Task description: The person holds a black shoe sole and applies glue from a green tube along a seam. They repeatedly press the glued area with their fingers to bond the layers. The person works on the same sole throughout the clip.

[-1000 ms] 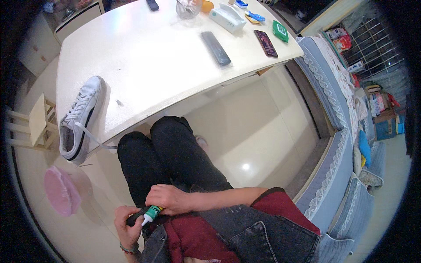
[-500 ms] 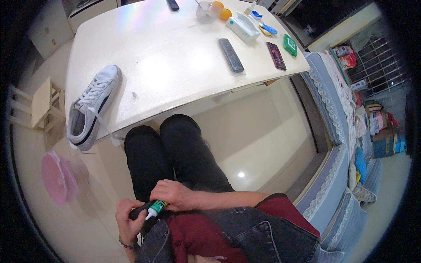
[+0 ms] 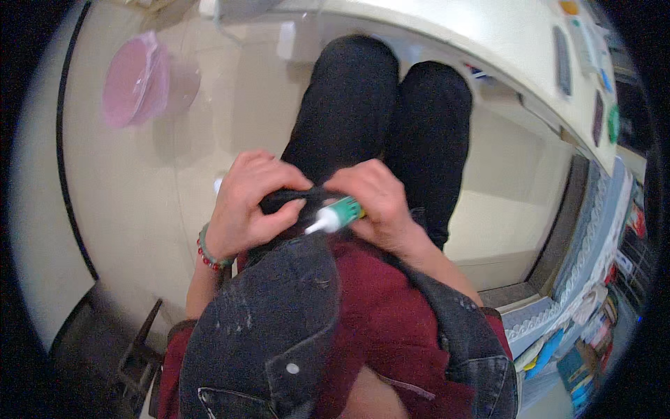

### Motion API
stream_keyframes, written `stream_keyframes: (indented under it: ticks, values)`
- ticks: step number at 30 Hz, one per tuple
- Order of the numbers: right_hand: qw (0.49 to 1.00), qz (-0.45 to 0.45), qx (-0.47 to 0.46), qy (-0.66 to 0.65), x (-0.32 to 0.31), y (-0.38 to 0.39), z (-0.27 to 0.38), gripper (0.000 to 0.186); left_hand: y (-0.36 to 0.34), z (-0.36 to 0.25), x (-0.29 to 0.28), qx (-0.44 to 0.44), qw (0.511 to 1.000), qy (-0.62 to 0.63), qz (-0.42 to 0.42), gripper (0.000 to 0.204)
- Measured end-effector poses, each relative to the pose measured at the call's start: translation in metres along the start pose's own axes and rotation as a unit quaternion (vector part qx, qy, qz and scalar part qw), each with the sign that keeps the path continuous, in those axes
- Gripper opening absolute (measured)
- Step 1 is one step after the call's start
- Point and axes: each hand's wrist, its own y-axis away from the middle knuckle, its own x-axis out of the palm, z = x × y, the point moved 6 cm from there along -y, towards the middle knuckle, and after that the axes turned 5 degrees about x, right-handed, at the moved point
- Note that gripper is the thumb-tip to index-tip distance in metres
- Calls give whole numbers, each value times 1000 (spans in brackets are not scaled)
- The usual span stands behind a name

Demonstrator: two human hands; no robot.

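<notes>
Over my lap, my left hand [image 3: 252, 199] pinches a soft-looking black item [image 3: 279, 201] between thumb and fingers. What kind of item it is, I cannot make out, since the fingers cover much of it. Close beside it, my right hand [image 3: 377, 199] holds a small green glue tube [image 3: 342, 211] with a long white nozzle pointing down toward my left. The fingertips of that hand also reach the right end of the black item. Only a short gap separates the two hands, and the nozzle lies just below the black item.
A pink bin [image 3: 132, 87] with a liner stands on the floor at the upper left. Above my knees runs the white table [image 3: 447, 21], with a remote [image 3: 562, 61] and a phone [image 3: 598, 120] on it. A dark chair [image 3: 91, 342] is at lower left, a cushioned bench [image 3: 590, 223] at right.
My view has tipped down toward my lap, and the white shoe on the table has left it. Both hands have come closer together at the black item; the tube stays in my right hand.
</notes>
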Motion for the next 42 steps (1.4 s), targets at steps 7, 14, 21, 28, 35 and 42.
stream_keyframes:
  ticks: [7, 14, 21, 28, 35, 42]
  values:
    - [998, -43, -22, 26, -10, -5, 28, 25, 1, -27, -15, -11, 1000, -25, 9, 21]
    - [997, -43, -30, 48, -23, -17, 42, 23, -3, -34, -28, -17, 1000, -16, -3, 25]
    - [999, -21, -30, 29, -8, -24, 34, 23, 4, -14, -27, -35, 999, 8, -7, 25]
    - [1000, -3, -20, 23, -4, -27, 27, 24, 3, -5, -27, -48, 998, 25, -11, 25]
    - [1000, -1, -15, 17, 1, -29, 18, 25, -1, 4, -25, -48, 999, 23, -1, 27]
    - [1000, -1, -10, 12, 2, -30, 13, 25, -3, 9, -22, -63, 997, 35, 4, 26]
